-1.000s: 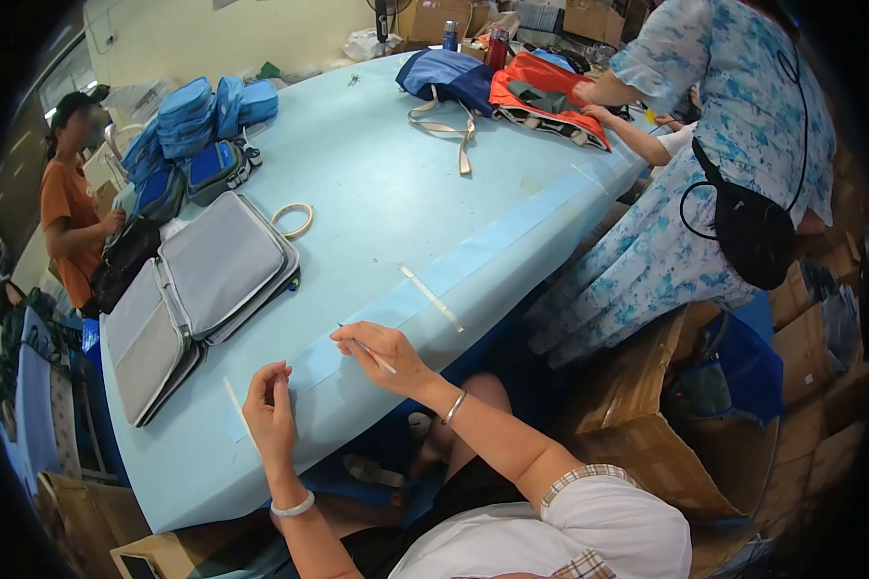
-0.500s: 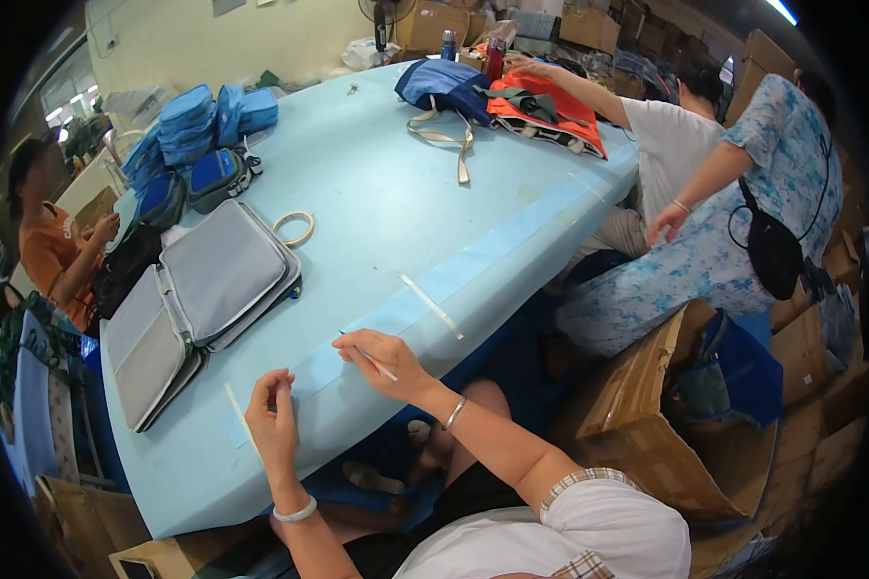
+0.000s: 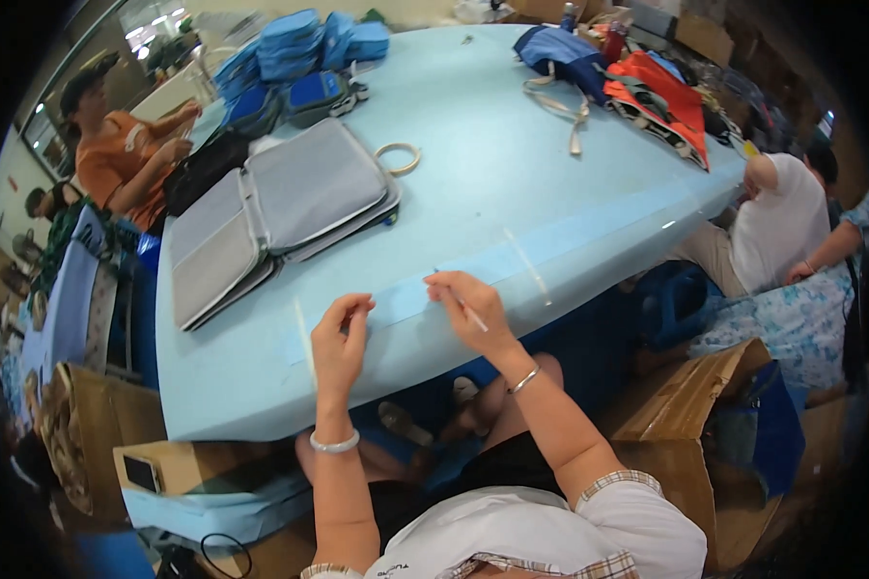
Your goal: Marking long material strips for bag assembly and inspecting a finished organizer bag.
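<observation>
My right hand point(image 3: 473, 311) is closed around a slim white pen-like tool point(image 3: 473, 317) with a dark tip, held just above the table's near edge. To its left, my left hand point(image 3: 340, 349) is raised with curled fingers, the thumb close to the fingertips; anything pinched there is too small to make out. Both hands hover by a pale blue strip point(image 3: 396, 300) along the edge, crossed by whitish bands. Beyond my left hand, an open case with grey lining point(image 3: 309, 183) lies unfolded, and a roll of tape point(image 3: 397, 158) rests beside it.
Blue bags point(image 3: 290, 46) are piled at the far left. A blue bag point(image 3: 560, 60) and an orange bag point(image 3: 666, 95) lie far right. People sit at left and right. A cardboard box point(image 3: 690, 405) stands right of my legs; a phone point(image 3: 143, 473) lies lower left.
My view has turned, so the table and bags sit higher and farther right. The far-right person's arm no longer reaches over the orange bag. My hands keep much the same pose.
</observation>
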A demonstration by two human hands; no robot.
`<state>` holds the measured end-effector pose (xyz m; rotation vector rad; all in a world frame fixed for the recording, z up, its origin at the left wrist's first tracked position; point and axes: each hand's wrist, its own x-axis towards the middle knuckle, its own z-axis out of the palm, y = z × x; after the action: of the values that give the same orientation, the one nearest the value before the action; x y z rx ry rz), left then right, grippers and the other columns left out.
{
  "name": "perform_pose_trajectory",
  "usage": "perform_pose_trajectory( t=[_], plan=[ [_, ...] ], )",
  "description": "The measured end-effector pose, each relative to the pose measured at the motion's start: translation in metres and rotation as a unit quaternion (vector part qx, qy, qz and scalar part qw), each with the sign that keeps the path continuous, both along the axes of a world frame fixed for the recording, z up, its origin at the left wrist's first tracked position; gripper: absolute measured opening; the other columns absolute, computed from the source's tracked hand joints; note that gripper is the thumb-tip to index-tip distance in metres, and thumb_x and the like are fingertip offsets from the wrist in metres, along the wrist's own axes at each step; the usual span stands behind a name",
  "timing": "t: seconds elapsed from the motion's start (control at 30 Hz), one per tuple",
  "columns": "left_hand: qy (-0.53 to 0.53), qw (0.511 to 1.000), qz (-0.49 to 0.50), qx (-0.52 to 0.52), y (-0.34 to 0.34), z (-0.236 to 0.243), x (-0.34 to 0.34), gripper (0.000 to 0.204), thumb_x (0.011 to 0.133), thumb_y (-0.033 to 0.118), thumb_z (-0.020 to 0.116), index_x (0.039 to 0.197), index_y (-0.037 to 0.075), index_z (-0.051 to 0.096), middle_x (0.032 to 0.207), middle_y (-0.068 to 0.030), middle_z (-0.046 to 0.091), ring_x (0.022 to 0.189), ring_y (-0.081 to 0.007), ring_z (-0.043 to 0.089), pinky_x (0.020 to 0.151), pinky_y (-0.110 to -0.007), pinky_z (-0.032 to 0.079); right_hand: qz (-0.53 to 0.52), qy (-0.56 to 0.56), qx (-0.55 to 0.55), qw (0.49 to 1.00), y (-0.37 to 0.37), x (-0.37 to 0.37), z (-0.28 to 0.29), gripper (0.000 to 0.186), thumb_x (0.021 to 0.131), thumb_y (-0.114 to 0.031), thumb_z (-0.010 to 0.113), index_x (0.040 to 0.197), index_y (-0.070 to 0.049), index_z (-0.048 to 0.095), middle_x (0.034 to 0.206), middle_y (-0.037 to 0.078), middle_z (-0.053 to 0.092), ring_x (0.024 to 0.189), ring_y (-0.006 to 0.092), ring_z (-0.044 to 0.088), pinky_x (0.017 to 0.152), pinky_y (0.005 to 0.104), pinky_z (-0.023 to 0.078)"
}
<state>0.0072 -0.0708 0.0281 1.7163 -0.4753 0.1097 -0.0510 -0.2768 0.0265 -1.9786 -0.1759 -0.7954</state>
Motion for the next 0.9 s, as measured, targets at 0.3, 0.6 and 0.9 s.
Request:
perform_pose_trajectory(
  t=[0.3, 0.6, 0.9],
  plan=[
    [-0.003, 1.0, -0.012, 0.0, -0.0045, 0.0082, -0.0022, 0.017, 0.097, 0.002, 0.056, 0.109, -0.001, 0.067, 0.094, -0.0076, 0.072, 0.086, -0.0111, 0.064, 0.079, -0.023, 0.049, -0.02, -0.031, -0.051, 0.998, 0.0, -0.0005, 0.002, 0.011, 0.093, 0.0, 0.059, 0.102, -0.003, 0.066, 0.085, 0.012, 0.068, 0.076, 0.0261, 0.069, 0.066, 0.0333, 0.054],
    [0.002, 1.0, -0.012, 0.004, -0.0048, 0.0074, -0.0016, 0.017, 0.097, 0.001, 0.056, 0.109, -0.001, 0.068, 0.095, -0.0083, 0.072, 0.089, -0.0122, 0.065, 0.081, -0.024, 0.05, -0.027, -0.032, -0.048, 0.998, -0.0004, 0.0011, -0.0013, 0.012, 0.092, 0.001, 0.061, 0.101, -0.003, 0.067, 0.085, 0.011, 0.069, 0.075, 0.0257, 0.069, 0.066, 0.0327, 0.055],
    [0.005, 1.0, -0.01, 0.016, -0.0059, 0.0082, -0.0013, 0.017, 0.098, 0.002, 0.056, 0.11, -0.001, 0.067, 0.096, -0.0079, 0.072, 0.091, -0.0121, 0.066, 0.083, -0.024, 0.05, -0.022, -0.03, -0.047, 0.998, -0.0034, 0.0005, -0.0004, 0.013, 0.091, 0.001, 0.062, 0.102, -0.004, 0.067, 0.086, 0.012, 0.069, 0.077, 0.0281, 0.069, 0.067, 0.0341, 0.055]
  ],
)
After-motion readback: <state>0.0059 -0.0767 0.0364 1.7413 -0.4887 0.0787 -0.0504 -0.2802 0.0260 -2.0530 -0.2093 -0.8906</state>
